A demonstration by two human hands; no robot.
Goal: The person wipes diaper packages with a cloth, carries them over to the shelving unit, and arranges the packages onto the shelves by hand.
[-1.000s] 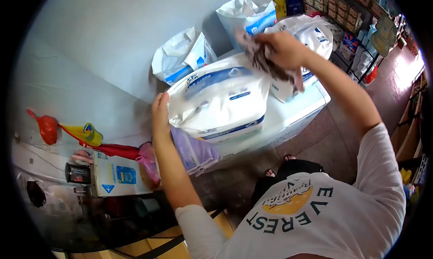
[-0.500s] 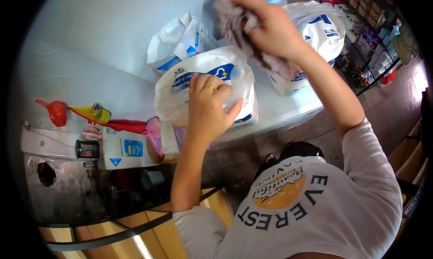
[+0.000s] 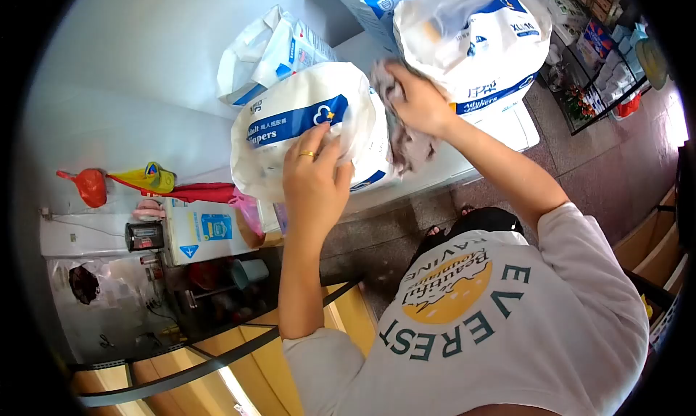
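Note:
My left hand [image 3: 317,171], a ring on one finger, rests with fingers apart on the near side of a white and blue pack of adult diapers [image 3: 290,101]. A crumpled greyish-brown cloth [image 3: 415,146] is gripped in my right hand [image 3: 420,103], in the gap between that pack and a second diaper pack [image 3: 500,50] marked XL. Both packs stand on a white surface [image 3: 464,159]. Behind the left pack is an open white and blue bag [image 3: 264,53].
Another blue and white bag [image 3: 370,14] stands at the back against the wall. A white box [image 3: 206,231], a red bag [image 3: 90,188] and a pink bag [image 3: 248,211] are at the left. Black wire shelving [image 3: 594,97] holds goods at the right. Wooden shelves [image 3: 268,365] lie at the bottom.
My left hand has gone from the left pack's edge to its near side. My right hand with the cloth has come down between the packs. The left pack sits slightly further left.

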